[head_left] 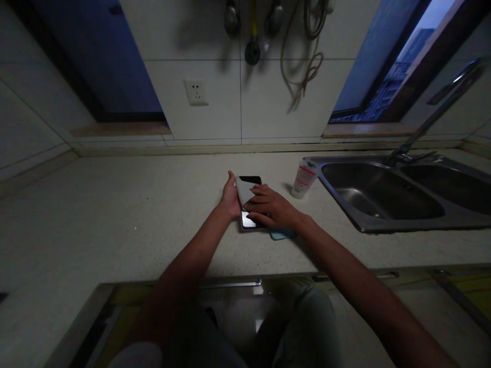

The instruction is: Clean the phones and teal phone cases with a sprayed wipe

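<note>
Left grip [230, 199] — fingers hidden, closure unclear — hugged the device [248, 220], seemingly to steady it, as the right grip [270, 205], loosely spread, covered the pale cloth [244, 190].

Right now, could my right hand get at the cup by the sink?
Probably yes: nothing visible stands between your right hand and the cup, though that hand is on the pale cloth.

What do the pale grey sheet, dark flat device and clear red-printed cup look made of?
Pale grey sheet: matte, no glare; paper or cloth, unclear. Dark flat device: glossy, likely glass-faced; bright reflection. Clear red-printed cup: likely plastic; see-through finish.
</note>
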`<state>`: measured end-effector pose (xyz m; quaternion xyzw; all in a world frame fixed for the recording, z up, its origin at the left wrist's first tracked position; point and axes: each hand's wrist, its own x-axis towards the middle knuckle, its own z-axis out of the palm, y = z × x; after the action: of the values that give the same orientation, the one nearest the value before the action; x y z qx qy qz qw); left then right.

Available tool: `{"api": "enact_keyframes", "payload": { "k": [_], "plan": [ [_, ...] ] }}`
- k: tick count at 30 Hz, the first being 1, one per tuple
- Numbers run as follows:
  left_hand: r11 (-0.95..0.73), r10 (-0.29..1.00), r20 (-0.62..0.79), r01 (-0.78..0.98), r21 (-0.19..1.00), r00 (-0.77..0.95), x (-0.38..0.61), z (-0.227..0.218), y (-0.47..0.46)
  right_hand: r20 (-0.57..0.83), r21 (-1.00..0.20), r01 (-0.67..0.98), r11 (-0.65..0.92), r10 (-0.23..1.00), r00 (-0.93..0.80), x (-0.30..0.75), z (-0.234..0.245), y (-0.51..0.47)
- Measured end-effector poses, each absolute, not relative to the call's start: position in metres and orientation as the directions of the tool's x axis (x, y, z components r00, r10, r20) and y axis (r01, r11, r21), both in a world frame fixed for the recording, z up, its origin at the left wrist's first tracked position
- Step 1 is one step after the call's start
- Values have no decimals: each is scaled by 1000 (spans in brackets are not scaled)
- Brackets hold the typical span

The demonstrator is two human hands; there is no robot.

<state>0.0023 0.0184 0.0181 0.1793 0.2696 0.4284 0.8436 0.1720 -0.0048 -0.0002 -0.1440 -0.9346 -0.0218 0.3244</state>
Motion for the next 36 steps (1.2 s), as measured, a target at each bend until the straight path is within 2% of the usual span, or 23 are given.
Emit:
{"api": "enact_keyframes", "payload": {
  "k": [5,8,13,18,24,28,32,36],
  "plan": [
    [518,853,-283,-646,561,438,-11,26,19,635,-8,205,979,163,-755,179,5,-9],
    [496,867,-278,-660,565,413,-15,28,20,665,0,227,974,170,-727,184,4,-9],
    [503,864,-314,-687,525,393,-16,30,21,666,-96,340,935,314,-676,187,1,-7],
    [514,846,-437,-682,520,304,-16,24,27,650,-200,484,852,485,-585,185,-4,-5],
    [521,844,-439,-671,529,309,-15,21,28,599,-410,511,756,645,-474,181,-15,-2],
    [533,842,-427,-631,564,330,-12,21,24,542,-641,427,638,770,-336,175,-22,-3],
    [539,841,-414,-611,580,348,-9,20,22,392,-890,167,424,899,-194,169,-26,-1],
    [527,848,-399,-622,579,348,-6,20,20,289,-957,-72,281,943,-165,169,-28,5]
  ]
}}
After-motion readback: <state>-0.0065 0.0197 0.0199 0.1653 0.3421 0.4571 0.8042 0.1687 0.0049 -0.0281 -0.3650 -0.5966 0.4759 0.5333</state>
